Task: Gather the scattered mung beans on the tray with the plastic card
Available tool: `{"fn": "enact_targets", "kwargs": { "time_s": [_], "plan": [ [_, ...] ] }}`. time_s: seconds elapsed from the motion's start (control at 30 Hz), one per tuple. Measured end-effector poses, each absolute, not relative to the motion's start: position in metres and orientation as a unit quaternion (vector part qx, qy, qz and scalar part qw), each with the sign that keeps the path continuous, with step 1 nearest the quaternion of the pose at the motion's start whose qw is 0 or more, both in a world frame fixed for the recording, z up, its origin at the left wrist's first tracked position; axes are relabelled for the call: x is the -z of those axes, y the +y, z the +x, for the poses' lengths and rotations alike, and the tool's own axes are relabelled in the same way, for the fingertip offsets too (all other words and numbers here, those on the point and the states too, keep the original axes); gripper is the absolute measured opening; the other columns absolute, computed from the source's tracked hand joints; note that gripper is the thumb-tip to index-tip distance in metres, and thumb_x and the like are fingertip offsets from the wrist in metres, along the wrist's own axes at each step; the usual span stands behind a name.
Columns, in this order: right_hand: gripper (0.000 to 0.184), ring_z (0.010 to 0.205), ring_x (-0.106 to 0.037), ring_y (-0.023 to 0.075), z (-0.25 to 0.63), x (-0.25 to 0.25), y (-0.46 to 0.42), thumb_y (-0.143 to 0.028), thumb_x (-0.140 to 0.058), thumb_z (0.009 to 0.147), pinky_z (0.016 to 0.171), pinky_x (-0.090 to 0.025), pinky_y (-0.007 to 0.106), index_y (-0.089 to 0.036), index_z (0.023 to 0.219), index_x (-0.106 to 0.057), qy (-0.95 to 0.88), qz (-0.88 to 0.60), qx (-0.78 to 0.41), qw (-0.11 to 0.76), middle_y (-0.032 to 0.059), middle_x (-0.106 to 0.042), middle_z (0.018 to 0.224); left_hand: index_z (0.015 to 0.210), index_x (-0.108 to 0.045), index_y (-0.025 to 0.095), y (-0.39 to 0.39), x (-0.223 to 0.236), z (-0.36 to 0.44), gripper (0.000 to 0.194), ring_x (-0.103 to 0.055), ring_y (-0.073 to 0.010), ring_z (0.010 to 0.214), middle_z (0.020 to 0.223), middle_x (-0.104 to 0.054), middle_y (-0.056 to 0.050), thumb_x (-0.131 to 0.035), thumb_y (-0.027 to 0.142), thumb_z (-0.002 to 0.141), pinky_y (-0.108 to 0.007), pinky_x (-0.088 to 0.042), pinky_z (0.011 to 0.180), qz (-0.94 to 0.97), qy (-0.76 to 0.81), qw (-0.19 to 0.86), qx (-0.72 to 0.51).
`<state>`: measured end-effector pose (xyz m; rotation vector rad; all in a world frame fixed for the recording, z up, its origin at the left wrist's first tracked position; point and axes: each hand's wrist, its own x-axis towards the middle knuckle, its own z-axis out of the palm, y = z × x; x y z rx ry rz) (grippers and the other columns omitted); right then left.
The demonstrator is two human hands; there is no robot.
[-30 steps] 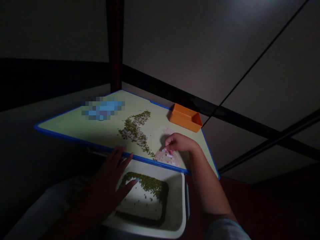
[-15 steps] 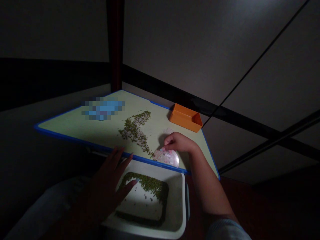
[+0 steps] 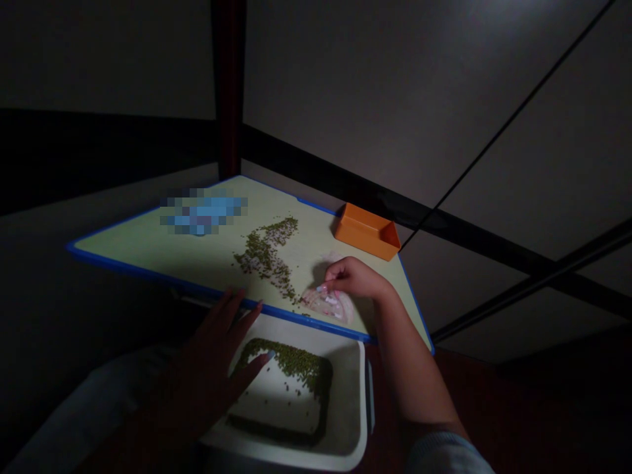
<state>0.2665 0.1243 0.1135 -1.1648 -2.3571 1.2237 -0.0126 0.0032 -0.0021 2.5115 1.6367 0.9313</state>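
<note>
My right hand [image 3: 351,278] is closed in a pinch on the upper edge of a clear, rounded piece of plastic with pinkish marks, like a lid [image 3: 332,305]. This piece stands near the front edge of the pale, blue-rimmed tabletop [image 3: 162,260]. Just left of it, small green beans [image 3: 266,253] lie in a loose scattered band. At the front edge my left hand [image 3: 232,349] has its fingers spread, holding nothing, the thumb above a white tub [image 3: 363,408]. More green beans [image 3: 301,365] lie in the tub, mostly along its far and right sides.
An orange rectangular box [image 3: 368,232] stands at the table's far right. Something light blue, blurred out [image 3: 205,214], lies at the back left. Dark-trimmed panels [image 3: 419,99] and a dark red post [image 3: 230,92] rise behind the table. The room is dim.
My right hand has shifted very slightly up, and the clear plastic piece has tilted so that its bright reflection is gone. My left hand and the tub look the same.
</note>
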Motion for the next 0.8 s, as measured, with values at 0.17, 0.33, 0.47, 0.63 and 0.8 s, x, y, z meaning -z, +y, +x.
{"fn": "enact_targets", "kwargs": {
  "time_s": [0.17, 0.33, 0.47, 0.63, 0.8],
  "plan": [
    [0.031, 0.053, -0.05, 0.0094, 0.2645, -0.1107, 0.1255, -0.042, -0.074, 0.076, 0.056, -0.036, 0.023, -0.013, 0.067, -0.065, -0.811, -0.391, -0.412, 0.138, -0.0027, -0.059, 0.055, 0.145, -0.032, 0.029, 0.0032, 0.0036, -0.0127, 0.07, -0.026, -0.035, 0.146, 0.162, -0.022, -0.009, -0.049, 0.059, 0.084, -0.053, -0.041, 0.11, 0.805, 0.519, -0.009, -0.287],
    [0.034, 0.054, -0.048, 0.0091, 0.2637, -0.1079, 0.1273, -0.043, -0.071, 0.078, 0.056, -0.035, 0.023, -0.013, 0.066, -0.063, -0.826, -0.384, -0.383, 0.155, -0.0027, -0.057, 0.055, 0.146, -0.03, 0.029, 0.0023, 0.0047, -0.0115, 0.069, -0.025, -0.0344, 0.147, 0.163, -0.02, -0.008, -0.046, 0.058, 0.086, -0.051, -0.04, 0.111, 0.803, 0.518, -0.017, -0.294],
    [0.037, 0.055, -0.047, 0.0092, 0.2621, -0.1053, 0.1281, -0.047, -0.07, 0.079, 0.057, -0.036, 0.023, -0.013, 0.066, -0.063, -0.835, -0.366, -0.38, 0.16, -0.0023, -0.057, 0.056, 0.146, -0.03, 0.029, 0.0012, 0.0011, -0.012, 0.069, -0.025, -0.034, 0.147, 0.161, -0.023, -0.01, -0.046, 0.059, 0.086, -0.052, -0.042, 0.109, 0.808, 0.515, -0.024, -0.286],
    [0.038, 0.054, -0.046, 0.0088, 0.2592, -0.1055, 0.1276, -0.048, -0.07, 0.079, 0.057, -0.035, 0.022, -0.013, 0.065, -0.062, -0.843, -0.365, -0.367, 0.146, -0.0028, -0.056, 0.055, 0.144, -0.035, 0.026, 0.001, -0.0021, -0.0123, 0.069, -0.029, -0.0369, 0.145, 0.158, -0.029, -0.015, -0.045, 0.061, 0.086, -0.054, -0.045, 0.105, 0.808, 0.517, -0.026, -0.281],
    [0.028, 0.055, -0.045, 0.0084, 0.258, -0.1067, 0.127, -0.035, -0.069, 0.082, 0.058, -0.034, 0.022, -0.013, 0.066, -0.061, -0.854, -0.367, -0.34, 0.144, -0.0036, -0.054, 0.056, 0.145, -0.033, 0.026, 0.0018, 0.0011, -0.0117, 0.068, -0.027, -0.0367, 0.146, 0.16, -0.026, -0.014, -0.045, 0.059, 0.086, -0.055, -0.044, 0.106, 0.807, 0.515, -0.025, -0.287]
  ]
}}
